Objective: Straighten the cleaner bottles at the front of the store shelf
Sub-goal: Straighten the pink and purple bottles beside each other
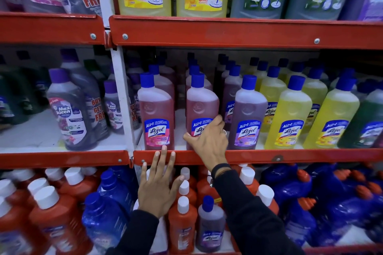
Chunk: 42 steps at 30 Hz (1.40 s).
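A head-height view of red metal store shelving packed with cleaner bottles. On the middle shelf [290, 156], a front row of blue-capped bottles stands upright just behind the red front lip. The right hand [208, 141] reaches up from a dark sleeve and grasps the second pink bottle [202, 103] low on its body, thumb on the bottle's left side, fingers wrapped across the label and around its right side. The first pink bottle [156, 109] stands to its left, near the white upright post [122, 97], with a clear gap of bare white shelf floor between the two pink bottles. To the right of the grasped bottle a purple bottle [247, 114] stands close beside the right hand's fingers, followed by yellow bottles [290, 114] almost shoulder to shoulder. More bottles fill the rows behind, leaving little room to push backward. The left hand [159, 188] is released and flat, fingers spread, holding nothing; its fingertips lie on the red lip just below the first pink bottle, the middle fingertip reaching the bottle's base. Below it, orange and blue bottles crowd the lower shelf
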### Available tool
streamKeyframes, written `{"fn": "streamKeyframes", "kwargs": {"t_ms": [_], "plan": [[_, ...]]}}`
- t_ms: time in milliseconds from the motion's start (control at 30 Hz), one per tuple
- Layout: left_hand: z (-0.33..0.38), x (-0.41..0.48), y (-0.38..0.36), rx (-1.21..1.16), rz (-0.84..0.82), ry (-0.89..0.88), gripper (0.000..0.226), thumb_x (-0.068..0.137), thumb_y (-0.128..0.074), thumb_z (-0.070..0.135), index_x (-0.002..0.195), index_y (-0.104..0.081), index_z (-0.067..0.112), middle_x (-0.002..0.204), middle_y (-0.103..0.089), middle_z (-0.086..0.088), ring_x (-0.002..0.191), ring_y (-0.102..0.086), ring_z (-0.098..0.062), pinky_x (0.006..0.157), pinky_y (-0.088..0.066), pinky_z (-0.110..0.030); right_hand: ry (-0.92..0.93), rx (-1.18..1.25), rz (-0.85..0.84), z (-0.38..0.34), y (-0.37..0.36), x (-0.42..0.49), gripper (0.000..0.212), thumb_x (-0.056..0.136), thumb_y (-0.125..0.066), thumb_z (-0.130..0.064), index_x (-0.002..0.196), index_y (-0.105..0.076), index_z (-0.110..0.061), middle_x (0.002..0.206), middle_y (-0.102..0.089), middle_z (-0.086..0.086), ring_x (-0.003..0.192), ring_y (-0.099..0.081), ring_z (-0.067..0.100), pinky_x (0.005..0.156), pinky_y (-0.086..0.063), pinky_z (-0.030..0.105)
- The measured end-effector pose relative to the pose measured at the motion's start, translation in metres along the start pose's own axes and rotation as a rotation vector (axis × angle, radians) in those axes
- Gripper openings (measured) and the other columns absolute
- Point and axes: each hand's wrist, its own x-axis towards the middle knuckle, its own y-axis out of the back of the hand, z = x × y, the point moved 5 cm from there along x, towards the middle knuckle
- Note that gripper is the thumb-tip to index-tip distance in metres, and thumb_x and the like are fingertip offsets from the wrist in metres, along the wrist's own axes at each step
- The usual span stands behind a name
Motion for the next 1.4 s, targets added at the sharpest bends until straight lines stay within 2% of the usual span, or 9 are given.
{"fn": "streamKeyframes", "kwargs": {"t_ms": [300, 400, 467, 600, 733, 967, 1133, 1300, 1400], "plan": [[0.021, 0.005, 0.03, -0.272, 0.087, 0.018, 0.067, 0.09, -0.036, 0.053, 0.146, -0.031, 0.016, 0.155, -0.028, -0.003, 0.145, -0.013, -0.026, 0.116, -0.011, -0.052, 0.046, 0.049, 0.008, 0.009, 0.004, -0.011, 0.102, 0.066, -0.072, -0.057, 0.137, -0.021, -0.005, 0.132, -0.048, 0.015, 0.118, -0.053, 0.034, 0.093, -0.05, 0.044], [0.036, 0.016, 0.046, -0.732, 0.124, 0.026, 0.059, 0.091, -0.041, 0.048, 0.145, -0.032, 0.025, 0.155, -0.028, 0.008, 0.144, -0.017, -0.009, 0.116, -0.019, -0.034, 0.027, 0.437, -0.032, 0.028, -0.001, -0.019, 0.098, 0.069, -0.055, -0.074, 0.139, -0.027, -0.011, 0.135, -0.052, 0.011, 0.119, -0.055, 0.025, 0.096, -0.05, 0.044], [0.047, 0.027, 0.054, -0.969, 0.09, 0.034, 0.058, 0.093, -0.041, 0.049, 0.146, -0.024, 0.034, 0.157, -0.022, 0.013, 0.143, -0.015, 0.001, 0.114, -0.016, -0.02, -0.017, 0.717, -0.068, 0.042, -0.002, -0.024, 0.079, 0.081, -0.046, -0.066, 0.141, -0.031, -0.016, 0.137, -0.052, 0.005, 0.119, -0.055, 0.014, 0.094, -0.051, 0.026], [0.056, 0.051, 0.052, -1.219, -0.055, 0.225, 0.059, 0.093, -0.026, 0.064, 0.147, -0.015, 0.041, 0.16, -0.012, 0.011, 0.143, -0.011, -0.002, 0.118, -0.014, -0.037, -0.075, 0.971, -0.158, 0.054, 0.002, -0.025, 0.043, 0.082, -0.034, -0.062, 0.098, -0.062, -0.034, 0.095, -0.068, -0.013, 0.089, -0.066, -0.006, 0.067, -0.05, 0.011], [0.056, 0.064, 0.045, -1.394, -0.127, 0.253, 0.064, 0.068, -0.023, 0.092, 0.126, -0.022, 0.066, 0.16, -0.015, 0.006, 0.144, -0.018, -0.01, 0.119, -0.016, -0.046, -0.079, 0.994, -0.2, 0.055, 0.004, -0.02, 0.05, 0.078, -0.034, -0.062, 0.084, -0.067, -0.025, 0.076, -0.07, -0.011, 0.08, -0.068, -0.005, 0.07, -0.052, 0.019], [0.059, 0.066, 0.047, -1.461, -0.141, 0.207, 0.069, 0.056, -0.025, 0.098, 0.119, -0.025, 0.071, 0.16, -0.018, 0.005, 0.142, -0.024, -0.011, 0.112, -0.023, -0.032, -0.03, 0.98, -0.246, 0.051, 0.007, -0.018, 0.088, 0.076, -0.033, -0.065, 0.108, -0.049, 0.016, 0.108, -0.063, 0.026, 0.098, -0.06, 0.007, 0.09, -0.052, 0.041], [0.061, 0.067, 0.048, -1.46, -0.142, 0.199, 0.072, 0.056, -0.028, 0.097, 0.121, -0.023, 0.068, 0.159, -0.018, 0.005, 0.139, -0.027, -0.009, 0.102, -0.029, -0.023, -0.014, 0.999, -0.248, 0.054, 0.005, -0.019, 0.069, 0.076, -0.035, -0.061, 0.101, -0.06, -0.002, 0.088, -0.07, -0.009, 0.073, -0.067, -0.01, 0.063, -0.05, 0.012], [0.061, 0.068, 0.044, -1.447, -0.077, 0.248, 0.078, 0.064, -0.027, 0.093, 0.132, -0.024, 0.056, 0.154, -0.03, 0.005, 0.132, -0.038, -0.006, 0.094, -0.037, -0.017, 0.021, 1.001, -0.244, 0.059, 0.007, -0.02, 0.047, 0.08, -0.036, -0.061, 0.089, -0.067, -0.026, 0.081, -0.068, -0.016, 0.084, -0.067, -0.007, 0.066, -0.051, 0.012], [0.069, 0.059, 0.043, -1.409, 0.149, 0.335, 0.066, 0.085, -0.029, 0.075, 0.138, -0.034, 0.038, 0.148, -0.042, -0.003, 0.129, -0.045, -0.011, 0.101, -0.042, -0.031, 0.111, 0.997, -0.029, 0.072, 0.027, -0.025, 0.048, 0.09, -0.032, -0.061, 0.108, -0.065, -0.03, 0.109, -0.069, -0.011, 0.108, -0.063, 0.005, 0.084, -0.051, 0.019]]}}
